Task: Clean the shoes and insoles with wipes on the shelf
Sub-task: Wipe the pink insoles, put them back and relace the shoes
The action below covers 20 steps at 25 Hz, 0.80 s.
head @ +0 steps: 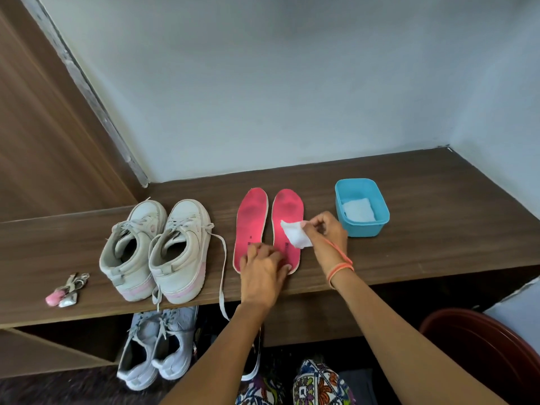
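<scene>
- Right hand [327, 230] is pinching a white wipe [295, 233] over the right insole [286, 226].
- Left hand [263, 268], fingers curled, is pressing both insoles' heels near the shelf [438, 244] front edge.

Pinks and whites on the dark brown shelf [423, 185]

We see streaky wood grain on the shelf and hot-pink insoles [251, 223] with pale edges and darker smudges near the toes. There is a white wipe [295, 236], a sky-blue tub [362, 229], off-white sneakers [178, 249] with pale pink heel soles, grey sneakers [157, 346], a pink-and-silver keyring [65, 290], orange wrist threads [340, 268], a maroon bin [479, 346], and cloth [318, 384] printed orange, green, blue and white.
</scene>
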Available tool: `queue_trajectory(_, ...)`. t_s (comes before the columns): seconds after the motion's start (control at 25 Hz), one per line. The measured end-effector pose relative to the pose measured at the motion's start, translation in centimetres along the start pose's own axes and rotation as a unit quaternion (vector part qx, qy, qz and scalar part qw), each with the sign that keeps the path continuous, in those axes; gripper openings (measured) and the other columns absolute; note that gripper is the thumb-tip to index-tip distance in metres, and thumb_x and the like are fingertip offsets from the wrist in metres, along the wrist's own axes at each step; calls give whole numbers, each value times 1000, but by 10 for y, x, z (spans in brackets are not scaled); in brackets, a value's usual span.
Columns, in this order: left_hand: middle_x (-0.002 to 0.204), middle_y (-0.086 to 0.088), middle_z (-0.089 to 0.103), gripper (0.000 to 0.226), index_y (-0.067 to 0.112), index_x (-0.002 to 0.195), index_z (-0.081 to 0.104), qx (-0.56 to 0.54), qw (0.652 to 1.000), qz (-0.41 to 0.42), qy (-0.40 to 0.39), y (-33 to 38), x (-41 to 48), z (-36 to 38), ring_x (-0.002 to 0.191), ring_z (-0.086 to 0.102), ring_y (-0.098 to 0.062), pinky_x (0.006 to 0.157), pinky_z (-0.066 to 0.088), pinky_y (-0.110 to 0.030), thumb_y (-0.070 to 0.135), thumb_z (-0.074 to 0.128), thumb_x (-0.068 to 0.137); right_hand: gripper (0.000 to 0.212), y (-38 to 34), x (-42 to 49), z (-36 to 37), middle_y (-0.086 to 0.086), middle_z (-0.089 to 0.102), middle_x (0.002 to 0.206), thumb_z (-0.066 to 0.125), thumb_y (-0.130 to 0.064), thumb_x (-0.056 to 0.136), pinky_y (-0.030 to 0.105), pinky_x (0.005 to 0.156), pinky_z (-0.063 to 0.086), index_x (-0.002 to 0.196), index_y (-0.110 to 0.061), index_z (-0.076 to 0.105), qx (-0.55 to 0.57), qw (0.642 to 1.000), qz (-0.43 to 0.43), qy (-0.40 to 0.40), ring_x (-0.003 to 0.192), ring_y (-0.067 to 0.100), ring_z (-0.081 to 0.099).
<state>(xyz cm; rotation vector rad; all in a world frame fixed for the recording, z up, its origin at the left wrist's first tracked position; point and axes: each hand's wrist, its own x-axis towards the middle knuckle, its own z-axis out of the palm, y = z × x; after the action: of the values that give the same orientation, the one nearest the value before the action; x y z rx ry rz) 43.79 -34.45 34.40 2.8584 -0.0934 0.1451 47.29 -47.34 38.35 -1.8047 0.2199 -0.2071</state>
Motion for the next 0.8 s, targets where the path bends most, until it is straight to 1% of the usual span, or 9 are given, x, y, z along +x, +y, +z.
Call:
queue_trajectory(0.04,143,-2,40,40,27,126,56,22,999,-19,-19,-3,3,1,142,16,-29,109,22,-44,42,55,89,11,0,2,6,1,59,78,64,-7,85,8,62,43,78,-13,58,15,999,30,-20,76,11,55)
queue_trajectory(0.08,152,-4,24,49,32,133,47,32,997,-47,-52,-4,5,1,145,0,-31,113,10,-52,48,55,87,6,1,3,11,3,62,91,64,-9,85,15,73,47,85,-15,63,-29,997,50,-51,90,16,59)
queue_trajectory(0.12,157,-4,9,56,37,138,39,24,993,-80,-88,-5,7,1,144,-12,-33,112,2,-59,53,54,86,11,5,2,15,4,63,105,62,-14,87,25,88,45,96,-18,67,-162,981,38,-100,106,19,57)
queue_trajectory(0.2,158,-1,-12,63,43,141,30,-23,979,-136,-153,-8,10,3,141,-24,-35,108,-5,-66,61,50,84,27,14,-5,17,-3,58,126,57,-22,90,42,109,26,115,-27,65,-443,875,-59,-186,125,19,47)
queue_trajectory(0.28,155,1,-25,71,45,145,15,-50,969,-148,-192,-12,11,6,138,-31,-35,106,-11,-66,64,46,84,33,20,-12,18,-5,56,130,56,-25,90,46,114,14,123,-28,61,-535,806,-155,-202,125,19,47)
queue_trajectory(0.32,154,2,-29,75,45,146,7,-57,966,-144,-205,-14,12,7,137,-33,-34,105,-13,-65,63,46,85,34,22,-13,18,-3,58,128,54,-24,91,44,115,14,124,-26,60,-544,797,-173,-197,124,20,49)
queue_trajectory(0.4,152,5,-32,80,46,145,-3,-88,960,-138,-229,-18,13,5,135,-37,-33,105,-17,-64,58,50,86,33,24,-11,23,1,60,124,47,-15,94,38,109,27,124,-20,59,-546,795,-195,-179,119,23,51)
queue_trajectory(0.56,151,8,-34,71,53,143,9,-125,952,-132,-246,-23,16,0,135,-39,-30,105,-19,-61,42,54,89,36,27,-7,28,4,59,118,39,-6,96,34,93,47,124,-15,59,-529,807,-184,-187,115,24,50)
queue_trajectory(0.8,148,7,-39,68,53,143,8,-90,955,-119,-257,-20,15,1,133,-41,-32,105,-19,-62,45,50,90,33,28,-4,26,2,58,118,42,-8,96,31,90,48,123,-16,60,-513,815,-184,-195,114,24,50)
